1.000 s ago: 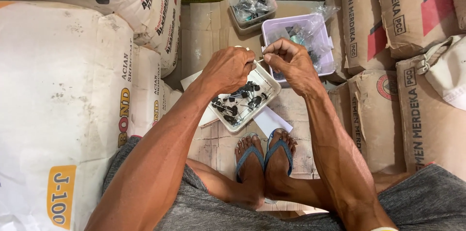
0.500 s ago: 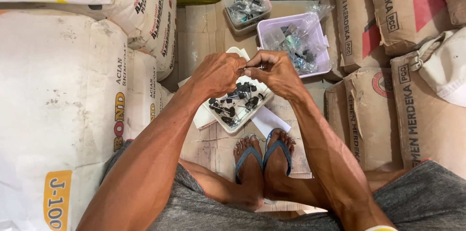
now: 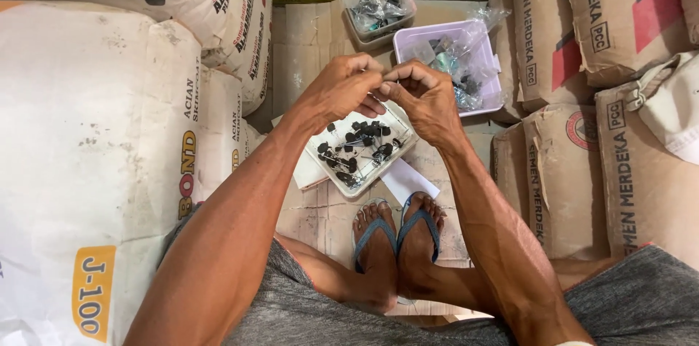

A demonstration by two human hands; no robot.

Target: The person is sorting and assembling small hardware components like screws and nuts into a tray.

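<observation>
My left hand point(image 3: 342, 89) and my right hand point(image 3: 424, 95) meet fingertip to fingertip above a white rectangular tray point(image 3: 397, 157). Between the pinched fingers sits a tiny part, too small to make out. The tray holds several small black parts point(image 3: 354, 144) with thin metal pins. It rests on flattened cardboard, just beyond my feet in blue sandals point(image 3: 397, 233). A white slip of paper point(image 3: 408, 181) lies beside the tray.
A lilac plastic tub point(image 3: 409, 39) with small clear bags stands behind the hands; a clear tub point(image 3: 375, 8) of bagged parts lies farther back. Stacked white sacks point(image 3: 87, 128) wall the left, brown paper sacks point(image 3: 604, 113) the right.
Both hands have drifted slightly left and closer together, fingertips now touching over the tray. The view has shifted a little; the tray and tubs stay put.
</observation>
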